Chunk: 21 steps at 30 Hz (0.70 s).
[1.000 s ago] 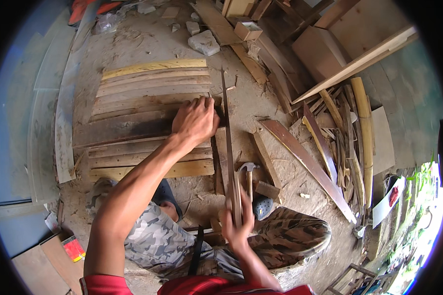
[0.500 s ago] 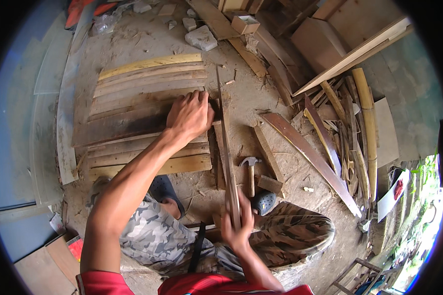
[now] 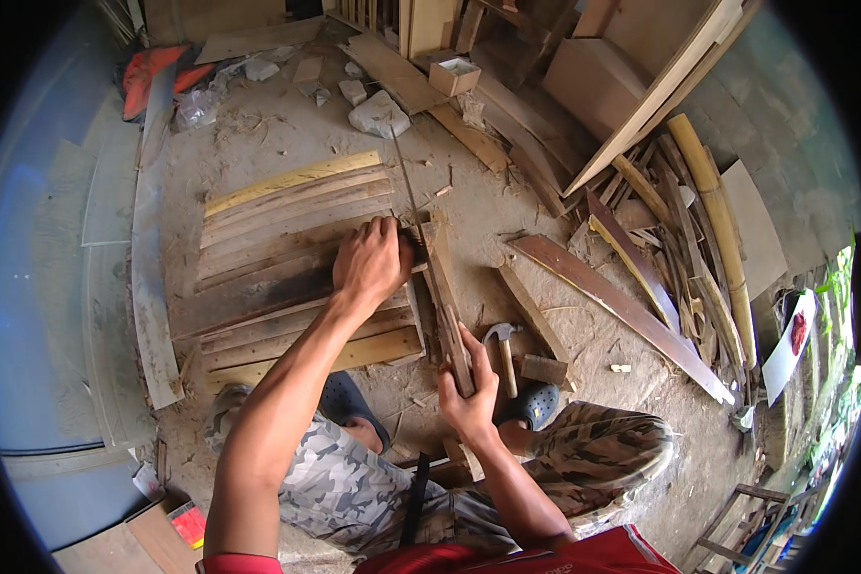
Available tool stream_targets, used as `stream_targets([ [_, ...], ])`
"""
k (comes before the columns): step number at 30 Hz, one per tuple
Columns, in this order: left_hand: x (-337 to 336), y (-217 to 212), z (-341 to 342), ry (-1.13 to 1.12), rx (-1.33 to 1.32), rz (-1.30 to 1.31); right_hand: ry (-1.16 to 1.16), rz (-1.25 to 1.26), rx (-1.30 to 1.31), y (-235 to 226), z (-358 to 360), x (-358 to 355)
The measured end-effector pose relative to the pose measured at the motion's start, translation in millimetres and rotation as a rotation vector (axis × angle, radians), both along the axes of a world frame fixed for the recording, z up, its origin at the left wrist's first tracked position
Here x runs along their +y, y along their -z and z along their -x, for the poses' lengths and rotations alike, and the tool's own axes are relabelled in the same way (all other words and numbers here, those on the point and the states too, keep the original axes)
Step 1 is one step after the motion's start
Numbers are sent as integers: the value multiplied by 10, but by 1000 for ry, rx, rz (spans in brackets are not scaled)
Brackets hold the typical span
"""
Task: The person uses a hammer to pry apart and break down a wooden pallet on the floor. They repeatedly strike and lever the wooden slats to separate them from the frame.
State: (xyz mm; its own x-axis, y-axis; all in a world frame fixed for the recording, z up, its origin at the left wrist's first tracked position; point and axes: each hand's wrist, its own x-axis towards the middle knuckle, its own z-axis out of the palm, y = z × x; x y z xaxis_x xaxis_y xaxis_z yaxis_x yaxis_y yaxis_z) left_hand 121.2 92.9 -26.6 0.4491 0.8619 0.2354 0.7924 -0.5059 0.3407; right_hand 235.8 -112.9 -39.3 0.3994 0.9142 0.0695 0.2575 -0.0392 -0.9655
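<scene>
My left hand (image 3: 371, 260) is closed over the right end of a dark brown board (image 3: 258, 292), pressing it down on a row of planks (image 3: 301, 206). In my right hand (image 3: 471, 387) is the handle end of a long, thin handsaw (image 3: 437, 277), seen nearly edge-on. Its blade runs away from me, crossing beside the board's right end, just right of my left hand. Whether the teeth are inside the wood cannot be seen. A claw hammer (image 3: 505, 356) lies on the floor right of my right hand, next to a small wood block (image 3: 544, 371).
A long brown board (image 3: 622, 316) lies at the right, before a heap of scrap wood and bamboo (image 3: 713, 230). Beyond the planks is a pale stone (image 3: 380, 116). A blue-grey panel (image 3: 48, 287) stands along the left. My feet in dark clogs (image 3: 354, 407) flank the work.
My right hand has pushed the saw forward, closer to my left hand, and its tip reaches farther past the board. My left hand keeps its hold. The whole view has shifted slightly.
</scene>
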Motion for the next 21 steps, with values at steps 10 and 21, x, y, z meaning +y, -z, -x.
stream_targets([
  [10, -12, 65, 8, -13, 36, 24, -34, 49, 17, -279, 21, -193],
  [21, -99, -85, 0, -27, 6, 44, -32, 33, -22, -333, 22, -885],
])
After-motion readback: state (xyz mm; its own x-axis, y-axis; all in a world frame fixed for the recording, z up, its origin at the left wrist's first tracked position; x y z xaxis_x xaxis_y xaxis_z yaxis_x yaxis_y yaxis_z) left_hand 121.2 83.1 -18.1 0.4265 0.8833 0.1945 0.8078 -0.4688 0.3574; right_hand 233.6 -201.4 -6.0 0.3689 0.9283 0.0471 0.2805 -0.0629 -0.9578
